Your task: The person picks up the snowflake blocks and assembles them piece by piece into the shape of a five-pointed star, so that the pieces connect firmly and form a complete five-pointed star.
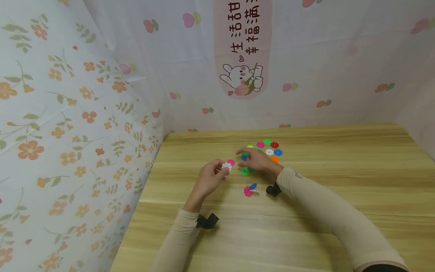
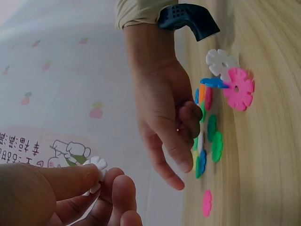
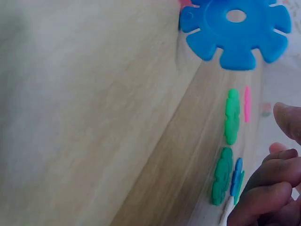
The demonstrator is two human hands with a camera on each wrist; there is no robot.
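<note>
My left hand pinches a white flower-shaped disc between thumb and fingers; in the left wrist view the same white disc shows nearly edge-on. A loose pink disc lies on the table just beyond it. The right hand hovers over a group of coloured discs, thumb and index finger apart, its other fingers bent, with nothing visible between them. Below that hand sits a joined piece made of a pink disc, a blue disc and a white disc.
Past the right hand lie several loose discs, among them a dark red disc, a white one and a blue disc. Green discs, such as the green disc, lie nearer. Patterned cloth hangs behind the wooden table.
</note>
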